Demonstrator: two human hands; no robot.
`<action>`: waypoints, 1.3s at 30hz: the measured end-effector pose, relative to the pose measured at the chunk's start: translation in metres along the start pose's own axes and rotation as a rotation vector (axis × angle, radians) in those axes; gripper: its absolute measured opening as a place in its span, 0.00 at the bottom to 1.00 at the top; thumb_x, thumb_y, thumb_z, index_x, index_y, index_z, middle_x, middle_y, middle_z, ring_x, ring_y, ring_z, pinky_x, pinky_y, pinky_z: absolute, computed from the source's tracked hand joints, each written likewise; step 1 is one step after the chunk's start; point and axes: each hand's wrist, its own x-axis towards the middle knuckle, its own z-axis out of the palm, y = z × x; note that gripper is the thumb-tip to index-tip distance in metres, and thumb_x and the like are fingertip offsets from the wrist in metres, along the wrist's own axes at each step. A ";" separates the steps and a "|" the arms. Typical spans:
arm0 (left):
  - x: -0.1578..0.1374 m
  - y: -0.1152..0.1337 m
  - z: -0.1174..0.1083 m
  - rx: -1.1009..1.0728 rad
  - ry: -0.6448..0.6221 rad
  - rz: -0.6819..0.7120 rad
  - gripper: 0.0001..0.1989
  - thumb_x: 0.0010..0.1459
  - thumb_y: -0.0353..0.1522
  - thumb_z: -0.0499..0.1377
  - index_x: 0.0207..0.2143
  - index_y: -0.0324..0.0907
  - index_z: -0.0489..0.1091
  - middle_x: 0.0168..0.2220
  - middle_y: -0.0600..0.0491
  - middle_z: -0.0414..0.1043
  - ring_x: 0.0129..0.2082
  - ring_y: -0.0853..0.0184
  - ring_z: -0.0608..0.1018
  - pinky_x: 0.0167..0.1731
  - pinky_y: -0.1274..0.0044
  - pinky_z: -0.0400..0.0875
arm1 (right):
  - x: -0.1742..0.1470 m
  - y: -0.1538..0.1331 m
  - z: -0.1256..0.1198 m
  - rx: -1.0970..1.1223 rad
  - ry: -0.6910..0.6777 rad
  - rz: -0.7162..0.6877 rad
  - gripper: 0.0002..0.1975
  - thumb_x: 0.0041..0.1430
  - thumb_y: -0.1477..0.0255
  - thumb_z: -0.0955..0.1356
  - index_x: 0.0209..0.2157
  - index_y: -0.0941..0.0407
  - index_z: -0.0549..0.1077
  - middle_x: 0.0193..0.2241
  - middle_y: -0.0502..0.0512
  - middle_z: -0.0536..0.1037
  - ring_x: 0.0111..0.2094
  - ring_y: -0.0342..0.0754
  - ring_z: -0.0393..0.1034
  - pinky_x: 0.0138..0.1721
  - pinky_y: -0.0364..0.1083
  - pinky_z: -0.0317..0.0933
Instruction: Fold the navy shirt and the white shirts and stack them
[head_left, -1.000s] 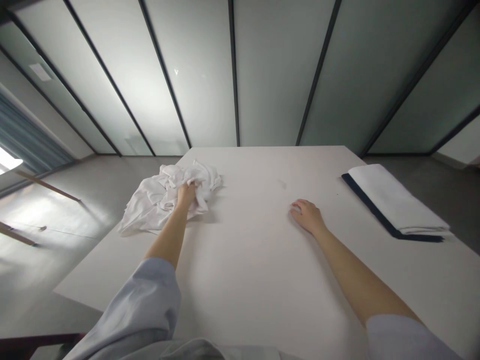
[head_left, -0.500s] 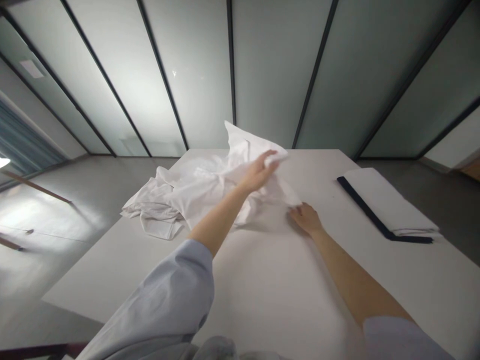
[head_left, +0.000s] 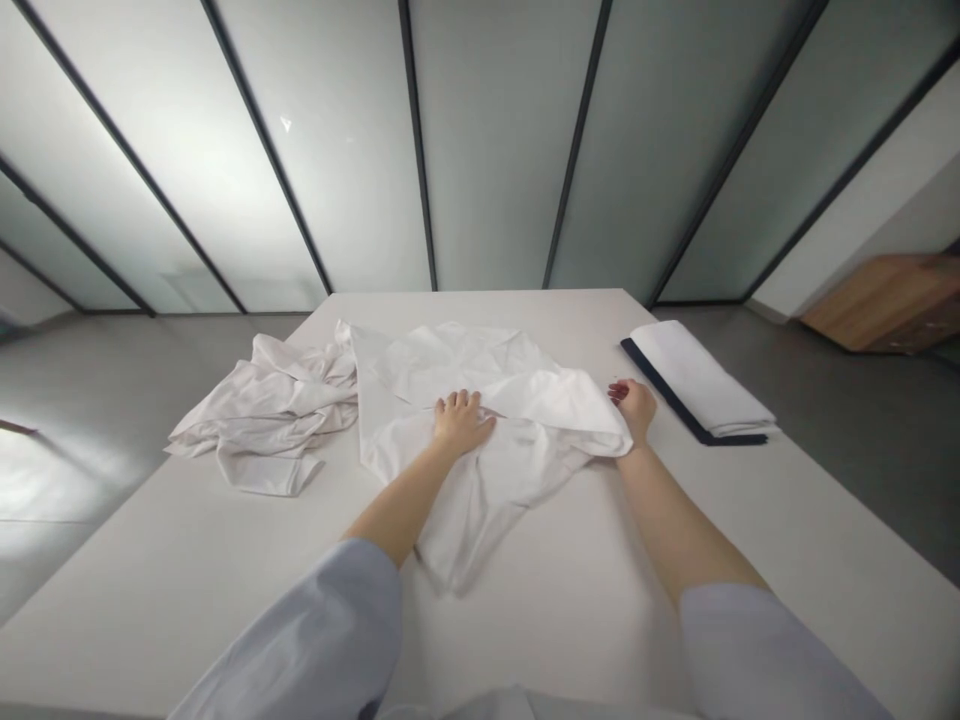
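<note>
A thin white cloth garment lies spread and wrinkled over the middle of the table, one narrow part pointing toward me. My left hand presses on it with the palm down and the fingers spread. At the garment's right edge is my right hand, its fingers curled in and no cloth visible between them. The cloth's edge meets my right wrist. To the left, touching the spread garment, rests a crumpled heap of white cloth.
On the right side of the white table lies a folded white cloth on top of a dark folded one. Frosted glass panels stand behind the table. A wooden piece of furniture is at far right.
The raised white garment has come down and lies spread on the table. My left hand has let go and now rests flat on it. My right hand has moved off its edge. The view has turned right.
</note>
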 end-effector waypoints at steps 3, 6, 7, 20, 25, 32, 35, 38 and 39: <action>-0.003 0.001 0.009 0.025 0.001 0.067 0.33 0.60 0.52 0.47 0.62 0.46 0.56 0.65 0.43 0.56 0.63 0.53 0.58 0.60 0.58 0.50 | 0.014 -0.013 -0.015 0.272 0.260 0.103 0.07 0.53 0.66 0.60 0.27 0.54 0.65 0.23 0.49 0.72 0.25 0.44 0.69 0.27 0.43 0.65; 0.000 0.005 0.013 0.028 -0.024 0.135 0.36 0.60 0.54 0.45 0.64 0.44 0.54 0.66 0.41 0.52 0.65 0.51 0.55 0.61 0.57 0.47 | 0.024 -0.029 -0.033 0.396 0.282 0.111 0.06 0.49 0.67 0.64 0.26 0.55 0.67 0.20 0.47 0.72 0.22 0.42 0.68 0.26 0.41 0.63; 0.002 0.006 0.013 0.027 -0.031 0.160 0.38 0.59 0.55 0.45 0.65 0.43 0.53 0.67 0.41 0.51 0.66 0.50 0.54 0.62 0.56 0.46 | 0.025 -0.035 -0.037 0.370 0.225 0.092 0.06 0.49 0.66 0.65 0.26 0.55 0.68 0.20 0.48 0.73 0.23 0.42 0.68 0.27 0.41 0.64; 0.023 0.015 0.016 -0.034 -0.055 0.485 0.41 0.56 0.58 0.49 0.64 0.45 0.55 0.67 0.44 0.52 0.66 0.53 0.56 0.63 0.61 0.48 | -0.045 -0.028 0.015 -1.010 -0.634 -0.284 0.29 0.65 0.58 0.59 0.64 0.56 0.59 0.67 0.63 0.54 0.67 0.58 0.47 0.63 0.59 0.44; 0.024 0.011 0.008 -0.033 0.115 0.351 0.45 0.47 0.61 0.56 0.59 0.43 0.62 0.63 0.42 0.58 0.63 0.51 0.59 0.61 0.63 0.52 | -0.070 -0.053 0.015 -1.205 -0.602 -0.204 0.29 0.67 0.57 0.55 0.63 0.59 0.59 0.63 0.72 0.59 0.62 0.64 0.55 0.53 0.64 0.56; 0.031 0.011 -0.016 0.101 -0.040 0.046 0.27 0.53 0.51 0.57 0.48 0.42 0.70 0.50 0.42 0.73 0.53 0.52 0.70 0.52 0.63 0.62 | -0.099 -0.099 0.003 -1.203 -0.829 -0.367 0.24 0.62 0.56 0.60 0.46 0.59 0.75 0.42 0.71 0.78 0.45 0.62 0.73 0.43 0.53 0.64; 0.046 0.017 -0.024 0.027 -0.199 0.105 0.21 0.56 0.40 0.55 0.49 0.40 0.72 0.53 0.41 0.71 0.54 0.53 0.71 0.52 0.65 0.64 | -0.114 -0.110 0.006 -1.118 -0.885 -0.460 0.20 0.63 0.60 0.60 0.42 0.59 0.76 0.39 0.70 0.79 0.42 0.62 0.75 0.39 0.53 0.65; 0.060 0.027 -0.028 -0.062 -0.312 0.243 0.23 0.53 0.31 0.53 0.52 0.43 0.72 0.56 0.49 0.71 0.56 0.60 0.72 0.54 0.72 0.64 | -0.135 -0.116 0.021 -0.911 -0.978 -0.556 0.16 0.62 0.66 0.61 0.43 0.58 0.76 0.38 0.66 0.80 0.40 0.59 0.76 0.40 0.50 0.65; 0.063 0.032 -0.028 -0.078 -0.335 0.281 0.25 0.52 0.29 0.52 0.52 0.46 0.72 0.56 0.52 0.71 0.55 0.63 0.72 0.54 0.75 0.64 | -0.143 -0.117 0.028 -0.823 -1.019 -0.615 0.15 0.62 0.67 0.62 0.44 0.58 0.76 0.40 0.65 0.80 0.42 0.58 0.75 0.42 0.50 0.65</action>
